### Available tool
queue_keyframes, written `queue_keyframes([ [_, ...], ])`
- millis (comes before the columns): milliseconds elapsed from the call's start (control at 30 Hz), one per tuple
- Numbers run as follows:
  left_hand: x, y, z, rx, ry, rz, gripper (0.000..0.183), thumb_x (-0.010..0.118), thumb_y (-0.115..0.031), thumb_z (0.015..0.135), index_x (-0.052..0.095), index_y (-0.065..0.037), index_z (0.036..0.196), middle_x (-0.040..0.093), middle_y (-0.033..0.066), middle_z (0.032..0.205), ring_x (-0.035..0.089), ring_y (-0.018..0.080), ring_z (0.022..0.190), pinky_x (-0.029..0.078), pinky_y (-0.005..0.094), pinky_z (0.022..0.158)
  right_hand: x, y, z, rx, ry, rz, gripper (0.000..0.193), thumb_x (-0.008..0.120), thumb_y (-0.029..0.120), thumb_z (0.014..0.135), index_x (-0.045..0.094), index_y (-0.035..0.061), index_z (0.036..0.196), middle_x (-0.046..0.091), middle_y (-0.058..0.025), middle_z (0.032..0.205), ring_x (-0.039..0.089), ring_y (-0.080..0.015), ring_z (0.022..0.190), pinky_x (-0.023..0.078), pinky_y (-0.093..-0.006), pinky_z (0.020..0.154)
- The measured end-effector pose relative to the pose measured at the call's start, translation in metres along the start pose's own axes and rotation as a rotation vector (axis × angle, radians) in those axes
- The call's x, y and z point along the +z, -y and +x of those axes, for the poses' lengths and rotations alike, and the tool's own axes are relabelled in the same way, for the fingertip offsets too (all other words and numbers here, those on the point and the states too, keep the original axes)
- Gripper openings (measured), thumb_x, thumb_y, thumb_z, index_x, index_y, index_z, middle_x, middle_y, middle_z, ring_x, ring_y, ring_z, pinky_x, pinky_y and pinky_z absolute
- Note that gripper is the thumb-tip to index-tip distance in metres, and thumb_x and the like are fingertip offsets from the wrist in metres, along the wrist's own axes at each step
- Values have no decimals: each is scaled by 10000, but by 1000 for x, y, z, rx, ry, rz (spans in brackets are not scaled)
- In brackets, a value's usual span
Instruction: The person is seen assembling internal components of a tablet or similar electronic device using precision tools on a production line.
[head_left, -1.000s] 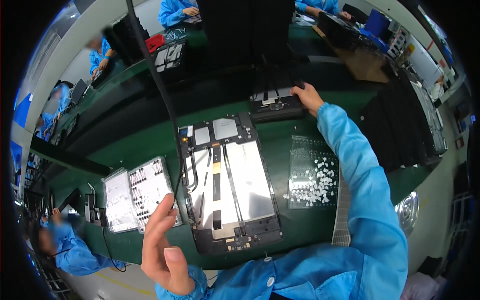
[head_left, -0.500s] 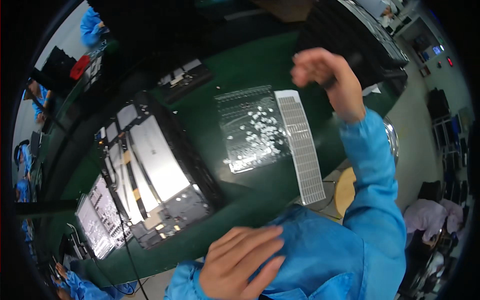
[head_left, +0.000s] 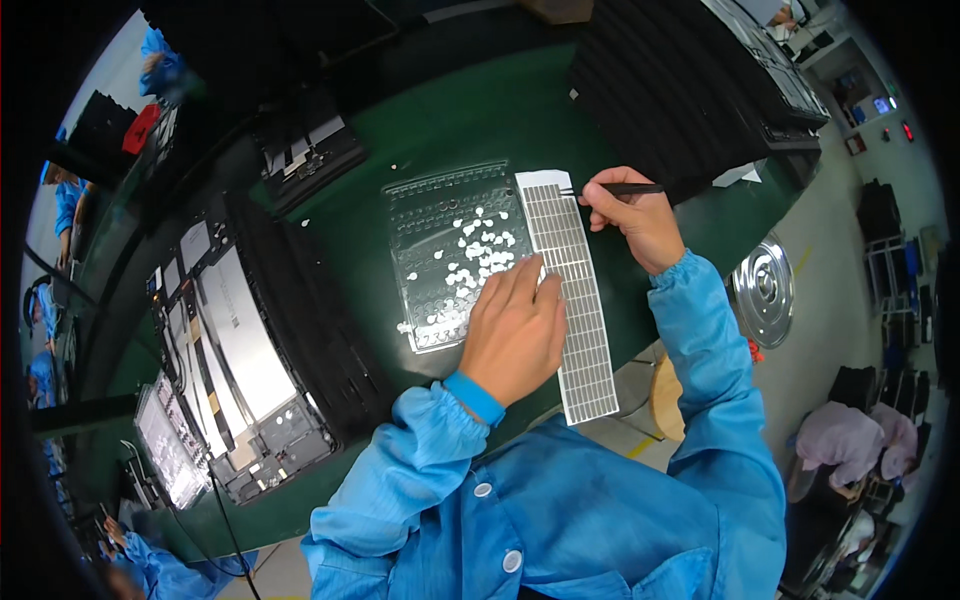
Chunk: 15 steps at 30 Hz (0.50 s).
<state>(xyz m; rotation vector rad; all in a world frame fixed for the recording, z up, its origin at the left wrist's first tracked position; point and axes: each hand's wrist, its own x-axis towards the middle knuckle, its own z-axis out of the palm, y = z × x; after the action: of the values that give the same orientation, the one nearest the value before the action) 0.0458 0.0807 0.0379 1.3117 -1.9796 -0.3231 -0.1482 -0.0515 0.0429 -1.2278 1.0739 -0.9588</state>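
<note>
My right hand (head_left: 640, 220) grips black tweezers (head_left: 632, 188), their tips at the upper right edge of a long white sheet (head_left: 575, 290) ruled into a grid of small grey labels. My left hand (head_left: 515, 325) lies with fingers stretched out, fingertips on the left edge of that sheet and over the side of a clear plastic tray (head_left: 400, 200). Small white round pieces with tabs (head_left: 470, 265) are scattered in the tray, some hidden beneath my left hand. The sheet's lower end sticks out past the bench edge.
Left of the tray, an opened flat device (head_left: 240, 340) with silver panels rests on black foam trays (head_left: 330, 360). A smaller device part (head_left: 310, 145) sits behind. Stacked black trays (head_left: 660, 100) rise at the back right. A round metal stool (head_left: 765, 290) stands beyond the green bench (head_left: 350, 230).
My right hand has come down beside the sheet, and tweezers now show in it. My left hand has moved up from my lap side onto the sheet's edge. The view has shifted slightly.
</note>
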Motion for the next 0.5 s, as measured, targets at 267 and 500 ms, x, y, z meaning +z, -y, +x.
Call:
queue_keyframes([
  [267, 59, 28, 60, 81, 68, 254, 368, 632, -183, 912, 611, 45, 1200, 531, 300, 1370, 465, 418, 1343, 310, 515, 1154, -10, -37, 41, -53, -106, -123, 271, 738, 213, 941, 663, -11, 1074, 643, -30, 795, 584, -75, 643, 473, -216, 505],
  [500, 65, 42, 64, 97, 165, 409, 380, 608, -243, 938, 622, 39, 1193, 585, 283, 1328, 524, 383, 1302, 278, 525, 1173, -10, -35, 47, -24, -82, -187, 331, 761, 285, 924, 670, 2, 1068, 611, 3, 734, 545, -50, 609, 421, -205, 461],
])
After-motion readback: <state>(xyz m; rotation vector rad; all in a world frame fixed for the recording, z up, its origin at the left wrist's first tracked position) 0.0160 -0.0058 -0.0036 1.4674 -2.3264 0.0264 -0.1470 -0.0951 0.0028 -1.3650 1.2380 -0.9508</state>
